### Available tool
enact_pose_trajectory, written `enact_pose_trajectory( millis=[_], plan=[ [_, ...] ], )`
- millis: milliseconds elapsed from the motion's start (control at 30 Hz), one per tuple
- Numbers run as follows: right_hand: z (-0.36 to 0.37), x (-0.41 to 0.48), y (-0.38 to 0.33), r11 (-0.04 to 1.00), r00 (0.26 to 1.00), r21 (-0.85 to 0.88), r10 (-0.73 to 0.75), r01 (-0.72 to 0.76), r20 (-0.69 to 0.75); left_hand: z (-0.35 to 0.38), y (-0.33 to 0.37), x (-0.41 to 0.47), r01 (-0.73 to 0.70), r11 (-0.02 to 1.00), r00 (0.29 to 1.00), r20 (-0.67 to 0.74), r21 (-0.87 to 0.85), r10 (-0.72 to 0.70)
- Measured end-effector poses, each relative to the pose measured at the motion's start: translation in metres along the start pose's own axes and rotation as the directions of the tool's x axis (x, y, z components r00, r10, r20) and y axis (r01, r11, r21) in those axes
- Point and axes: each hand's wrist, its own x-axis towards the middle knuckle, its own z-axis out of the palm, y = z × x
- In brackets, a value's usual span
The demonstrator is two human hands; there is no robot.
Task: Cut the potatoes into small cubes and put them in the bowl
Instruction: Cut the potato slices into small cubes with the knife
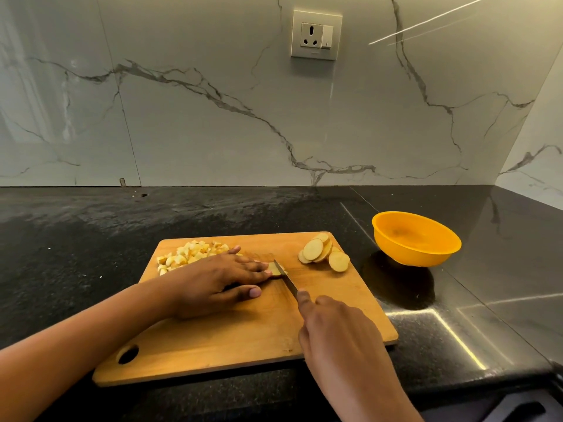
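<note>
Pressing a potato piece onto the cutting board with the left hand, fingers straight. Gripping the knife in the right hand, blade against that piece. Heaped cubes far left on the board, slices far right, and the orange bowl on the worktop just beside the board.

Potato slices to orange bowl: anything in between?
Head view: nothing between the potato slices and orange bowl; only cutting board edge and black countertop.
</note>
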Motion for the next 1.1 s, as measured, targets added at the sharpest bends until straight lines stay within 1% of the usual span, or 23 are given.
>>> enact_pose_trajectory(
  millis=[67, 100, 133, 200, 267, 300, 367, 433, 533, 667, 767, 933, 1100],
  plan=[
    [-0.008, -0.015, 0.001, 0.999, 1.000, 0.036, 0.000, -0.001, 0.015, 0.001, 0.000, -0.001, -0.005, 1.000, 1.000, -0.004, 0.007, 0.005],
    [-0.010, -0.018, 0.002, 1.000, 1.000, 0.024, -0.004, 0.004, -0.012, 0.002, 0.000, -0.002, -0.004, 1.000, 1.000, -0.007, 0.006, 0.004],
    [-0.012, -0.019, 0.003, 1.000, 0.997, 0.003, -0.025, 0.025, -0.070, 0.003, 0.000, -0.002, -0.004, 1.000, 1.000, -0.013, 0.004, 0.004],
    [-0.022, -0.017, 0.002, 1.000, 0.988, -0.014, -0.009, 0.007, -0.152, 0.005, 0.001, -0.005, -0.005, 1.000, 1.000, -0.028, 0.014, 0.005],
    [-0.019, -0.014, 0.002, 0.998, 0.976, 0.060, 0.015, -0.002, -0.216, 0.006, 0.002, -0.007, -0.006, 0.999, 0.998, -0.059, 0.047, 0.009],
    [-0.015, -0.012, 0.002, 0.996, 0.975, 0.087, 0.028, -0.009, -0.220, 0.005, 0.002, -0.008, -0.006, 0.998, 0.997, -0.081, 0.064, 0.012],
    [-0.014, -0.006, 0.003, 0.995, 0.978, 0.102, 0.031, -0.010, -0.207, 0.004, 0.003, -0.009, -0.004, 0.996, 0.994, -0.108, 0.089, 0.014],
    [-0.008, 0.000, 0.001, 0.994, 0.977, 0.104, 0.008, 0.015, -0.213, 0.003, 0.004, -0.009, -0.006, 0.994, 0.994, -0.105, 0.110, 0.018],
    [-0.003, 0.003, -0.004, 0.992, 0.982, 0.125, 0.023, 0.000, -0.186, 0.003, 0.004, -0.009, -0.012, 0.991, 0.995, -0.101, 0.131, 0.026],
    [0.000, 0.006, -0.004, 0.994, 0.986, 0.112, 0.001, 0.018, -0.167, 0.003, 0.002, -0.008, -0.012, 0.991, 0.995, -0.097, 0.137, 0.026],
    [0.002, 0.011, -0.006, 0.996, 0.989, 0.085, -0.008, 0.021, -0.147, 0.003, 0.002, -0.008, -0.016, 0.991, 0.995, -0.094, 0.136, 0.029],
    [0.007, 0.026, -0.011, 1.000, 0.999, -0.005, 0.019, -0.019, -0.049, 0.003, 0.002, -0.008, -0.021, 0.990, 0.994, -0.107, 0.138, 0.036],
    [0.003, 0.009, -0.011, 1.000, 1.000, -0.009, -0.009, 0.008, -0.017, 0.003, 0.002, -0.008, -0.019, 0.985, 0.993, -0.115, 0.169, 0.039]
  ],
)
